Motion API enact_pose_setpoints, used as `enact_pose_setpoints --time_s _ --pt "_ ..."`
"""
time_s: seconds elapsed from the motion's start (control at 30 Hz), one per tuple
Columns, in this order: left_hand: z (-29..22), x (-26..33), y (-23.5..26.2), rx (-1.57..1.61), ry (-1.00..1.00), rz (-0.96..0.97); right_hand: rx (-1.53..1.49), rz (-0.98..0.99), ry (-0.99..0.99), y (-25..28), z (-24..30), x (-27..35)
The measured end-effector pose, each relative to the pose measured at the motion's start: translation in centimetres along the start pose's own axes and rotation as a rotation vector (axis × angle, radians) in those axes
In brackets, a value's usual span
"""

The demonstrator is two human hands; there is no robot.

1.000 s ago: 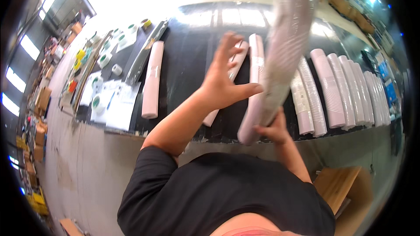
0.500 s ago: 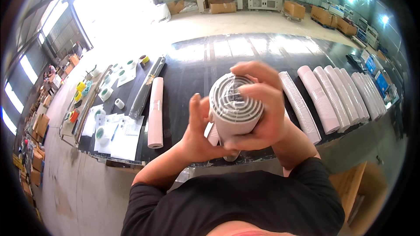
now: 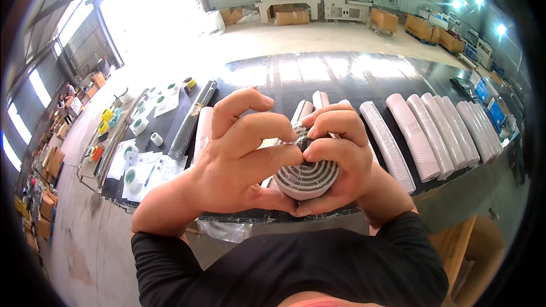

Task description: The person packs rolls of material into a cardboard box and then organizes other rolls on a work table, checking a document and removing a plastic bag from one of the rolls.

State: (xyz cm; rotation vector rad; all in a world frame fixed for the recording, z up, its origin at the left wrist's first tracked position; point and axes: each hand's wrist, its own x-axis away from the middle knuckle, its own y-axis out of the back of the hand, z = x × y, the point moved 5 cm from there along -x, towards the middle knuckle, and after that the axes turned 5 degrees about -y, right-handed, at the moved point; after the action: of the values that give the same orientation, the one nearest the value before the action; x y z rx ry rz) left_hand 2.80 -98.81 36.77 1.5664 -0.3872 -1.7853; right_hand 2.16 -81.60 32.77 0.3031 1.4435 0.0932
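Fingers curled in, the left hand (image 3: pixel 239 162) and right hand (image 3: pixel 347 162) clasp a roll (image 3: pixel 310 186), its end film (image 3: pixel 299 132) seemingly unfinished, while wrapped rolls (image 3: pixel 414 136) lie right of the grip.

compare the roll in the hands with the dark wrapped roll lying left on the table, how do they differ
The held roll has the left hand and right hand on it; the dark roll lies untouched on the table.
The held roll turns its spiral end to the camera; the dark roll shows its long side.
The held roll is pale with grey rings; the dark roll is blackish.
Both look cylindrical.
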Motion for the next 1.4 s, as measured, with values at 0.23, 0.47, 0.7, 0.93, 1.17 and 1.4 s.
enact_pose_setpoints --time_s 0.23,0.47,0.7,0.93,1.17,1.4 --pt "0.0 -0.5 -0.9 -0.005 -0.069 0.032 0.124 0.337 0.052 1.3 0.7 -3.2" --pt "0.2 -0.4 -2.3 0.105 0.019 0.074 0.081 0.714 -0.143 3.1 -1.0 -5.4" --pt "0.0 -1.1 -2.5 0.196 0.029 0.056 -0.039 0.957 -0.206 3.4 -1.1 -6.8" --pt "0.8 -2.3 -1.7 0.108 0.130 0.179 -0.259 0.679 -0.160 4.0 -2.3 -4.5" --pt "3.0 -5.6 -2.3 0.619 0.092 0.601 -0.267 0.672 -0.159 4.5 -1.7 -4.8" --pt "1.7 -7.1 -1.7 0.367 -0.089 0.830 -0.116 0.791 -0.234 4.8 -1.1 -4.8"
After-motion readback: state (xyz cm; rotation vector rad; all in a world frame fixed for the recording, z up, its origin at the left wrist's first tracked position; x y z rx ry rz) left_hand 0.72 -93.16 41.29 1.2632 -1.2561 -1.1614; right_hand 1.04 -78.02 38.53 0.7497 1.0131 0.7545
